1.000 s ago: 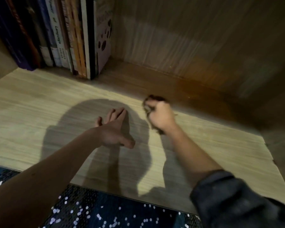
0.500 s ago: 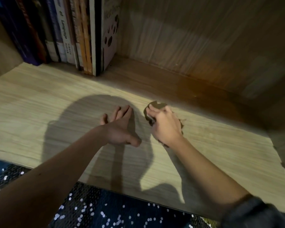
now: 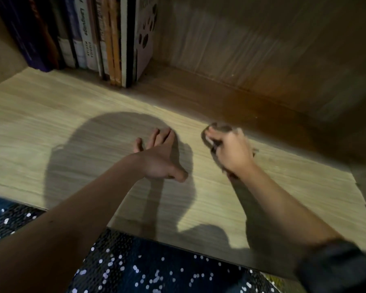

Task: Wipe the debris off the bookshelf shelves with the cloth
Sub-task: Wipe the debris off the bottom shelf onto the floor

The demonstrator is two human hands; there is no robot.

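Looks down into a dim wooden shelf [image 3: 51, 127] bay. Grips a small dark cloth [image 3: 220, 129] in the right hand [image 3: 232, 153], fingers curled round it, the wad bunched under the palm and poking out past the fingertips toward the back. Presses it onto the shelf, right of centre, near the darker strip along the foot of the back panel [image 3: 262, 49]. Too blurred there to tell debris. Holds the left hand [image 3: 159, 157] just left of the right, apart from it and from the cloth, with fingers straight, close together and pointing to the back, thumb out toward the right hand, nothing in it. Cannot tell whether it touches the shelf or hangs just above. Casts a big round shadow [image 3: 106, 149] across the shelf, under and left of the left hand, with arm shadows running to the front edge. Wears a dark sleeve [image 3: 338, 269] on the right forearm, at the bottom right corner; reaches in with a bare left forearm from the bottom left. Notes a row of books [image 3: 93, 34] upright at the back left, spines forward, the rightmost showing a pale cover with dark spots toward the open part of the bay; well apart from both hands. Sees dark blue fabric [image 3: 135, 269] with white dots below the front edge of the shelf.
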